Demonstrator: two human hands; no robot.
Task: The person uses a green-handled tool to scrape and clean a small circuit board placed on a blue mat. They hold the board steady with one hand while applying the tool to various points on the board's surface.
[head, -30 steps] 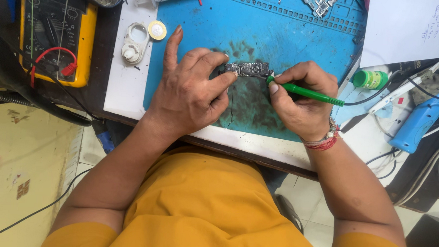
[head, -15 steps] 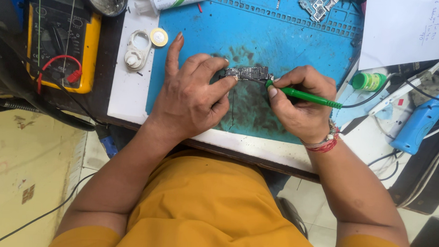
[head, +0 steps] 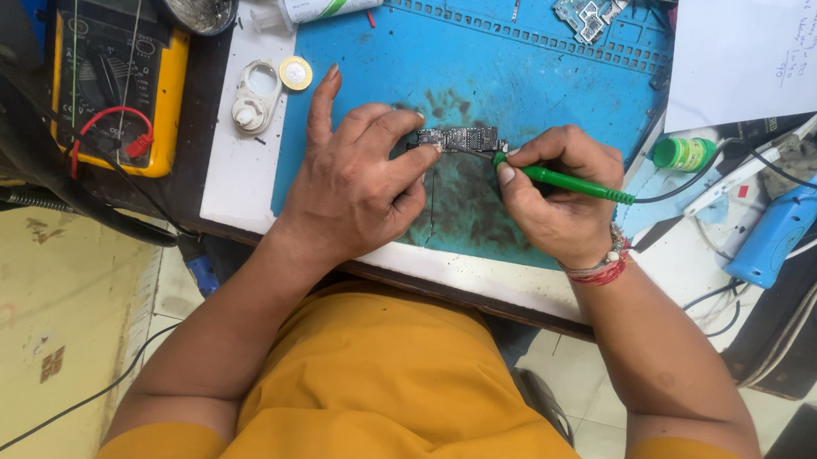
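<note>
View from above of a repair bench. A small dark circuit board (head: 458,138) lies flat on a blue mat (head: 543,88), its long axis running left to right, between the two hands. The left hand (head: 355,181) rests palm down on the mat; its thumb and bent fingers close on the board's left end and pin it, while the forefinger stretches out straight, away from the body. The right hand (head: 557,195) grips a green iron (head: 567,181) like a pen, fingers closed round the shaft, which slants down to the right. The tip points left and meets the board's right end; the contact itself is too small to resolve. Both hands touch or nearly touch the board; the left one holds it, and the right reaches it only through the tool.

The mat is stained dark beneath the board and sits on a white table (head: 236,171). To the left stand a yellow multimeter (head: 112,70) with red leads, a white plastic part (head: 253,99) and a coin (head: 296,72). A second board (head: 588,12) lies at the mat's far edge, with paper (head: 756,56), a green bottle (head: 683,152) and a blue tool (head: 785,232) to the right. A pale floor shows below the table.
</note>
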